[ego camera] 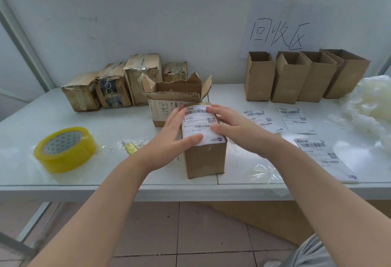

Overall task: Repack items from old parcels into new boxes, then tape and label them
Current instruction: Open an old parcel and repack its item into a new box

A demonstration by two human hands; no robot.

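A closed brown box (206,158) stands near the table's front edge, with a white shipping label (198,126) lying on its top. My left hand (171,137) lies flat against the box's left side, thumb pressing the label's near edge. My right hand (234,127) rests with straight fingers on the label's right side. Right behind stands a torn old parcel (167,106) with its flaps up. Several battered old parcels (114,86) sit at the back left. Several new open boxes (300,76) stand in a row at the back right.
A yellow tape roll (63,149) lies at the front left. Three loose labels (296,118) lie to the right of the box, and white plastic filling (370,101) is heaped at the far right. A small yellow scrap (131,147) and clear film (262,171) lie on the white table (25,122).
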